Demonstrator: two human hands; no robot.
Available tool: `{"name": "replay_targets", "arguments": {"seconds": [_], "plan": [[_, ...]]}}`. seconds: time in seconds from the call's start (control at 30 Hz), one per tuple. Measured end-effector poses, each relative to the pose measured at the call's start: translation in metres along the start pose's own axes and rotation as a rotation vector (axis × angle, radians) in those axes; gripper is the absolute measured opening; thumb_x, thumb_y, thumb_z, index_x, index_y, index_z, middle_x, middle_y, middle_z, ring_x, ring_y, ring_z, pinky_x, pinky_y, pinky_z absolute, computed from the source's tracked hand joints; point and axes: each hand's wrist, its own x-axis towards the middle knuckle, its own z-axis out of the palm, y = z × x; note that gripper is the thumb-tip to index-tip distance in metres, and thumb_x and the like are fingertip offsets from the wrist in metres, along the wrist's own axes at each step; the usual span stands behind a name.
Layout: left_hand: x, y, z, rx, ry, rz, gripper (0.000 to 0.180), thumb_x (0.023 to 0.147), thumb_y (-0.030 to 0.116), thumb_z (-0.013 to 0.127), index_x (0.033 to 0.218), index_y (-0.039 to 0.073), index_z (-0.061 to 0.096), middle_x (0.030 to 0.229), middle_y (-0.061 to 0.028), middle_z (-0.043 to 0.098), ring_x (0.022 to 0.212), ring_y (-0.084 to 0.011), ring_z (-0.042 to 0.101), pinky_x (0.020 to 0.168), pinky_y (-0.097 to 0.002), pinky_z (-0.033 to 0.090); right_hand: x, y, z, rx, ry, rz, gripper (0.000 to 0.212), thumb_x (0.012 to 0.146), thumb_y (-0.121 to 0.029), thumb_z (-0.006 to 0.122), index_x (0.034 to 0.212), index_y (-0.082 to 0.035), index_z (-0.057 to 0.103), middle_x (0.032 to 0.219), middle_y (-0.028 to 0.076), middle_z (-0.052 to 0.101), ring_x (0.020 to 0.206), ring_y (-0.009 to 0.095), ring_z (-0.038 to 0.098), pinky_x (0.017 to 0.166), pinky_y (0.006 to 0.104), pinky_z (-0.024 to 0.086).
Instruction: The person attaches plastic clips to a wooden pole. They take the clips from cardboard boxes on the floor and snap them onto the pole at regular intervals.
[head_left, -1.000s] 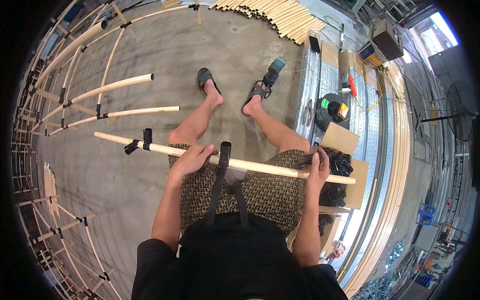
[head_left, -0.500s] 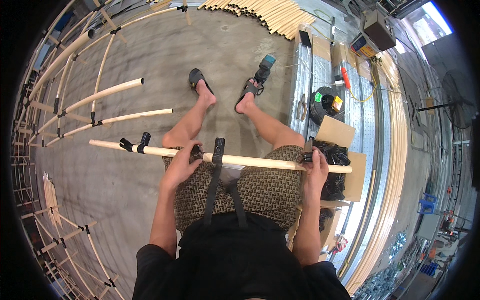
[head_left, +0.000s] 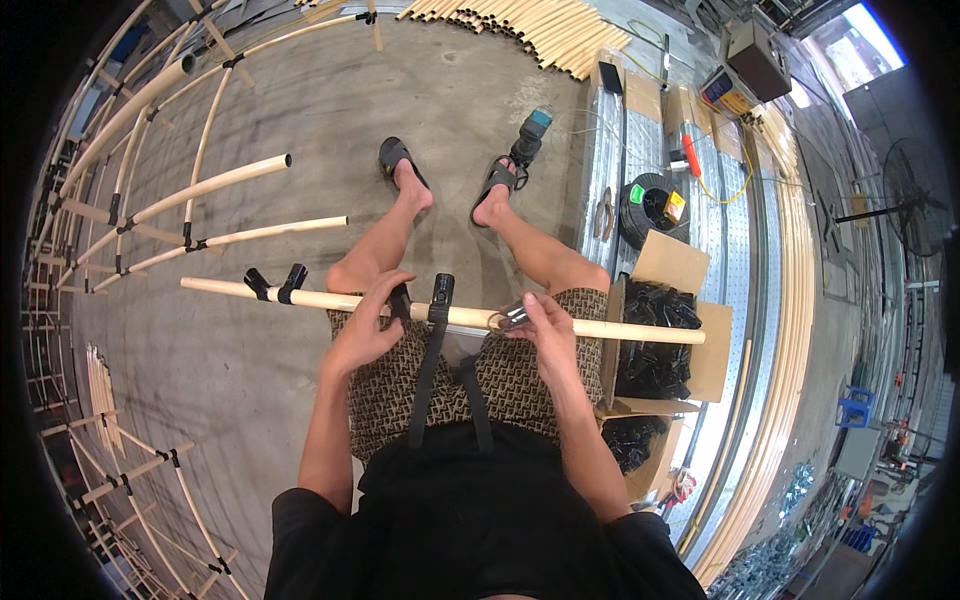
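Observation:
A cream-coloured pipe point(head_left: 640, 333) lies across my thighs. Two black pipe joints point(head_left: 292, 284) sit toward its left end, and another black joint point(head_left: 441, 296) stands up near its middle. My left hand point(head_left: 366, 325) is curled at the pipe, a black joint piece point(head_left: 400, 302) between thumb and fingers. Just right of the middle joint, my right hand point(head_left: 552, 335) pinches a curved, shiny dark joint half point(head_left: 511, 318) against the pipe. Whether that half touches the pipe all round is hidden.
At my right, open cardboard boxes point(head_left: 708, 355) hold black joints in plastic. Beyond them are a black tape roll point(head_left: 640, 222), pliers point(head_left: 604, 215) and an orange-handled tool point(head_left: 691, 155). A cordless driver point(head_left: 531, 134) stands by my right foot. Pipe frames point(head_left: 190, 240) fill the left side.
My right hand has moved left along the pipe from the box to near the middle joint, bringing the joint half. The left hand's fingers have lifted slightly; the pipe has barely shifted.

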Motion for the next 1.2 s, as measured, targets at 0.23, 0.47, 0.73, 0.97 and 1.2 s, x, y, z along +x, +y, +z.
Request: {"name": "replay_targets", "arguments": {"seconds": [0.23,0.47,0.73,0.97,1.2], "plan": [[0.005,0.005,0.025,0.002,0.179,0.046,0.029,0.09,0.014,0.074,0.115,0.0,0.066,0.122,-0.0125,0.06,0.113,-0.0279,0.059,0.096,-0.0361,0.046,0.012,0.007,0.032,0.065,-0.171,0.031,0.034,0.105,-0.028,0.064,0.119,0.003,0.058,0.103,0.013,0.075,0.091,0.015,0.07,0.079,0.0286,0.054],[0.001,0.01,0.026,-0.096,0.141,-0.01,0.025,0.092,0.025,0.077,0.092,0.001,0.073,0.089,-0.008,0.069,0.097,-0.0273,0.059,0.085,-0.0376,0.047,0.017,0.006,0.049,0.089,-0.303,-0.039,0.029,0.104,-0.02,0.064,0.123,0.003,0.059,0.118,0.015,0.072,0.101,0.017,0.07,0.092,0.0314,0.056],[-0.001,0.023,0.036,0.124,0.237,-0.076,0.02,0.087,0.019,0.076,0.091,-0.001,0.074,0.09,-0.0125,0.069,0.097,-0.0324,0.058,0.085,-0.0424,0.048,0.006,0.003,0.068,-0.049,-0.378,-0.251,0.036,0.099,-0.01,0.069,0.131,0.002,0.058,0.133,0.013,0.066,0.117,0.018,0.064,0.1,0.0326,0.053],[0.005,0.017,0.058,0.285,0.425,-0.017,0.014,0.084,0.009,0.071,0.091,-0.002,0.071,0.092,-0.0162,0.066,0.103,-0.0388,0.057,0.088,-0.0472,0.049,0.001,0.015,0.061,-0.019,-0.397,-0.28,0.046,0.094,-0.001,0.073,0.136,0.002,0.055,0.145,0.014,0.059,0.129,0.02,0.058,0.112,0.0346,0.046],[0.008,0.003,0.063,-0.03,0.507,-0.121,0.012,0.086,0.005,0.067,0.094,-0.004,0.071,0.089,-0.0133,0.063,0.098,-0.0313,0.058,0.085,-0.0395,0.047,-0.006,0.005,0.081,-0.207,-0.346,-0.464,0.046,0.093,0.001,0.072,0.136,0.002,0.056,0.143,0.015,0.059,0.125,0.019,0.061,0.108,0.0347,0.049]]}}
